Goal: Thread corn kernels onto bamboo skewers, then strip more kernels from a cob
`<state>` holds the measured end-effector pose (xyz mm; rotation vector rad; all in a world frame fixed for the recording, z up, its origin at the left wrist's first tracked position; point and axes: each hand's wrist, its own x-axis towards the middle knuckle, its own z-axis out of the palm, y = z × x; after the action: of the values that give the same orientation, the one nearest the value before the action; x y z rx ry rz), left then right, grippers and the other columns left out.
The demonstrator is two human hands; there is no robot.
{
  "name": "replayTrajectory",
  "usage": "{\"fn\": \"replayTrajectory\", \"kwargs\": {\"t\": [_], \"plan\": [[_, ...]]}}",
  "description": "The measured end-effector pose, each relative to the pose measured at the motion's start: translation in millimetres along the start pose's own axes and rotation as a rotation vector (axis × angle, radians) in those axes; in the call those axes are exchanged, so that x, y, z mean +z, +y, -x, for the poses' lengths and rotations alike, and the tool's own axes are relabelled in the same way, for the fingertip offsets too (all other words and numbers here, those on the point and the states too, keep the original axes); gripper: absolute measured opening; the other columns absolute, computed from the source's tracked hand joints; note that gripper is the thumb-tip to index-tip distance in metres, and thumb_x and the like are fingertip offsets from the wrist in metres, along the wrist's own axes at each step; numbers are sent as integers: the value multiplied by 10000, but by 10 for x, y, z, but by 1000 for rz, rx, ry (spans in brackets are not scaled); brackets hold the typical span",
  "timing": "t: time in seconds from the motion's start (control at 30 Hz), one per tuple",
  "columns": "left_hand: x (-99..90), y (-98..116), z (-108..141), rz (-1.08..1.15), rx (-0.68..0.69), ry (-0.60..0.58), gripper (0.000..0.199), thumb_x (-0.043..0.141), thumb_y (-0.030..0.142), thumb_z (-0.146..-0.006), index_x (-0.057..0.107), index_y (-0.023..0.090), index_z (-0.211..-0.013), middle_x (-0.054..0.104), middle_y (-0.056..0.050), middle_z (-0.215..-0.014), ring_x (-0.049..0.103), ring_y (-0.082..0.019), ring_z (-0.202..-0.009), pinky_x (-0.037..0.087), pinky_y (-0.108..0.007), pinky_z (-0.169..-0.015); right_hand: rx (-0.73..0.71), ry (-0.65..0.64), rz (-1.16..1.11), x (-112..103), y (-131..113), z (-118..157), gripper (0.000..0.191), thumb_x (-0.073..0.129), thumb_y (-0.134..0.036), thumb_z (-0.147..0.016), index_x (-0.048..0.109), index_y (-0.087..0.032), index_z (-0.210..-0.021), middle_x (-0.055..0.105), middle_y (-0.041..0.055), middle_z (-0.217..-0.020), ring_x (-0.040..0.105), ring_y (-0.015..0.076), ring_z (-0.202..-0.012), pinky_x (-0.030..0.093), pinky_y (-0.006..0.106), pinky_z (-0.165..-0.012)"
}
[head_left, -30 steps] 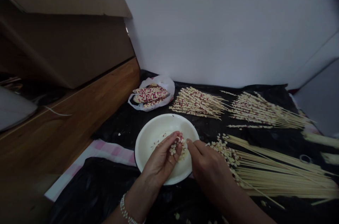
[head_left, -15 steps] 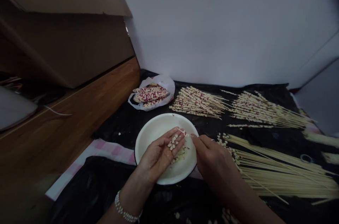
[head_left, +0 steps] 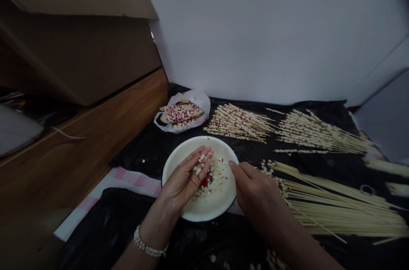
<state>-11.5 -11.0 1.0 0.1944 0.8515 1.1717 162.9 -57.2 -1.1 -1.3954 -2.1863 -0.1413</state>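
White wall (head_left: 271, 27) as backdrop; cardboard box (head_left: 73, 57) and varnished wooden ledge (head_left: 79, 133) at far left. Next, pink-checked cloth (head_left: 128, 180) partly under black plastic sheeting (head_left: 143, 155). Further back, plastic bag (head_left: 204, 104) holding red-and-white speckled corn cobs (head_left: 180, 113). Centre: white enamel bowl (head_left: 204, 214) with loose corn kernels (head_left: 214, 180) inside. Left grip (head_left: 182, 178) above the bowl, beaded bracelet (head_left: 150, 242) on the wrist, curled around kernels resting on the fingers (head_left: 200, 170). Thin pale skewer (head_left: 219, 158) apparently lying crosswise over the bowl, long axis roughly level, one end just beside the left grip, other end toward right grip (head_left: 255, 189). Right grip at the bowl's right rim, fingertips drawn together; hold on the skewer impossible to confirm. Far right: skewered kernel bundles (head_left: 319, 133) and bare bamboo skewers (head_left: 345, 214).
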Motion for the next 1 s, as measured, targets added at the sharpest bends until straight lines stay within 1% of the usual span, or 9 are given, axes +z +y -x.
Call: {"fn": "replayTrajectory", "kwargs": {"t": [0.1,0.17,0.23,0.3,0.43,0.63,0.77,0.87,1.0], "plan": [[2,110,-26,6,46,61,244,539,51,-851,632,90,-1073,707,-128,-979,699,-181,-866,591,-261,-751,9,21,20,-11,23,1,286,414,-76,-851,623,-108,-1043,602,45,-750,562,167,-594,378,285,-536],[-5,137,-36,16,47,79,181,532,64,-861,647,86,-998,710,-103,-887,700,-151,-774,594,-225,-678,12,24,26,-10,29,2,288,409,-87,-859,625,-110,-1048,606,46,-747,559,165,-588,375,284,-531],[-23,116,-41,14,26,61,142,544,91,-861,655,96,-950,696,-70,-809,681,-116,-682,581,-186,-601,8,25,17,-5,27,2,279,402,-102,-869,630,-113,-1031,604,47,-740,553,164,-582,372,285,-528],[-47,63,-42,4,-2,26,136,566,115,-854,662,108,-950,669,-43,-747,649,-88,-616,558,-154,-554,-1,30,4,1,19,3,279,394,-108,-873,630,-110,-1022,603,50,-740,553,165,-585,377,284,-536],[-95,-49,-55,-22,-41,-17,218,597,107,-831,662,105,-1039,639,-29,-708,617,-68,-611,532,-129,-588,1,12,-1,2,-2,3,284,387,-93,-863,629,-117,-1012,595,45,-740,552,167,-583,376,286,-535],[-88,-92,-56,-73,-51,-28,322,641,13,-755,669,119,-1058,687,-44,-824,629,-74,-681,524,-142,-691,-18,17,13,2,-13,1,279,423,-64,-835,626,-103,-1022,593,41,-737,552,165,-581,383,282,-535],[-37,-97,-21,-79,-37,9,282,641,-12,-739,681,110,-991,695,-58,-846,648,-85,-726,527,-149,-711,-23,21,14,4,-27,2,269,442,-51,-816,627,-115,-1000,589,33,-733,549,168,-582,377,284,-533],[-19,-109,-9,-79,-18,34,211,654,1,-739,682,99,-923,690,-62,-833,649,-82,-705,532,-143,-680,-13,-17,-23,8,-38,4,267,448,-41,-804,619,-121,-992,586,33,-740,546,168,-594,376,282,-541],[-23,-128,-16,-101,-2,38,178,672,33,-742,689,111,-901,686,-49,-799,649,-81,-685,538,-142,-657,-1,-52,-52,25,-44,8,259,452,-40,-801,614,-127,-984,588,39,-762,549,173,-630,385,284,-570]]}}
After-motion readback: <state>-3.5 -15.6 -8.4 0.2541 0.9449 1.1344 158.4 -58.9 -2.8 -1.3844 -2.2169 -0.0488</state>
